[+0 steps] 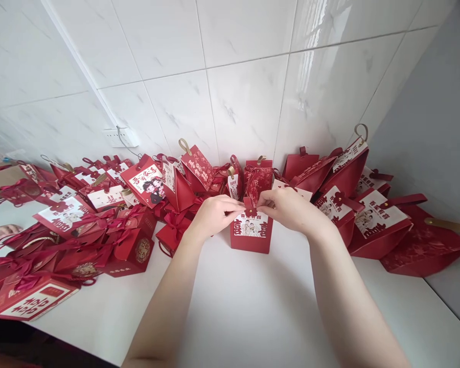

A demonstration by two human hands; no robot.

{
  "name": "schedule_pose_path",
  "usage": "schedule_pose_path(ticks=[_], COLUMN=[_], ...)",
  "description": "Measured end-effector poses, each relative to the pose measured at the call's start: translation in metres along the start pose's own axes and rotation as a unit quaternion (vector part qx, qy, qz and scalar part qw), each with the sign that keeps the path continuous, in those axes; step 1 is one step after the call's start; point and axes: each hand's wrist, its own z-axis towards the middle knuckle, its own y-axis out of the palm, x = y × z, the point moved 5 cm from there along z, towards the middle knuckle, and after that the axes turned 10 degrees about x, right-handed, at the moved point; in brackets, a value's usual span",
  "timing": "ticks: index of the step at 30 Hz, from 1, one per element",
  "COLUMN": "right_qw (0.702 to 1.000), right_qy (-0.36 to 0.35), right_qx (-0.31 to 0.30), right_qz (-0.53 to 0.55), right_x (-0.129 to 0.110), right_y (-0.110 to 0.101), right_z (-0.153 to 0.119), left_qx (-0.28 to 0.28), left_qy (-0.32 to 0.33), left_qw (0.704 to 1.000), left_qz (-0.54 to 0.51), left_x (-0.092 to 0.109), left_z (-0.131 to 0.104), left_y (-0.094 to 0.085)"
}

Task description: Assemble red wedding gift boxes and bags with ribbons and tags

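Note:
A small red gift box (250, 244) stands upright on the white table, its front showing a white panel with a printed couple and red lettering. From its left side my left hand (217, 210) pinches the top edge, fingers closed. My right hand (287, 205) grips the top from the right, thumb and fingertips pressed together. Between both sets of fingertips sits a dark red flower-shaped piece (250, 210) with a small gold dot, and a red strap rises behind it. The exact fold under my fingertips is partly hidden.
Red boxes with ribbons (132, 245) crowd the left; more peaked boxes (381, 220) stand to the right. Behind them rises a tiled wall (245, 102) with a power socket (120, 137). Another person's hand (2, 232) rests at the far left. The white table (249, 317) extends toward me.

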Motion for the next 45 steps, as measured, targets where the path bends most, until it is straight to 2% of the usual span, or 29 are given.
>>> schedule_pose_path(ticks=[8,14,19,26,34,40,43,45], right_qw=[0.998,0.996,0.996,0.998,0.999,1.000,0.993,0.981], right_qy=[-0.048,-0.081,-0.085,-0.062,-0.043,0.003,0.019,0.002], right_qx=[0.036,0.031,0.031,0.026,0.023,0.022,-0.061,-0.099], right_qz=[-0.001,-0.018,-0.011,0.002,0.005,-0.010,0.099,0.165], right_x=[-0.003,-0.007,-0.009,-0.006,-0.004,-0.006,-0.015,-0.023], right_y=[-0.003,-0.002,-0.002,0.000,0.005,0.003,0.002,-0.004], right_z=[0.000,0.001,0.000,0.000,0.001,-0.001,-0.009,-0.015], left_qx=[0.000,0.000,0.016,0.018,-0.002,-0.003,0.047,0.054], left_qy=[0.009,0.024,0.006,0.025,0.012,-0.059,-0.126,-0.166], left_qw=[1.000,0.998,0.998,0.999,0.998,0.998,0.988,0.983], left_qz=[0.026,0.054,0.054,0.034,0.056,0.030,0.072,0.049], left_x=[0.007,0.008,0.003,0.004,0.006,-0.004,-0.014,-0.016], left_z=[0.002,0.001,0.000,-0.001,-0.001,-0.003,-0.004,-0.005], left_y=[0.000,-0.001,-0.002,-0.002,-0.002,0.001,-0.002,-0.004])
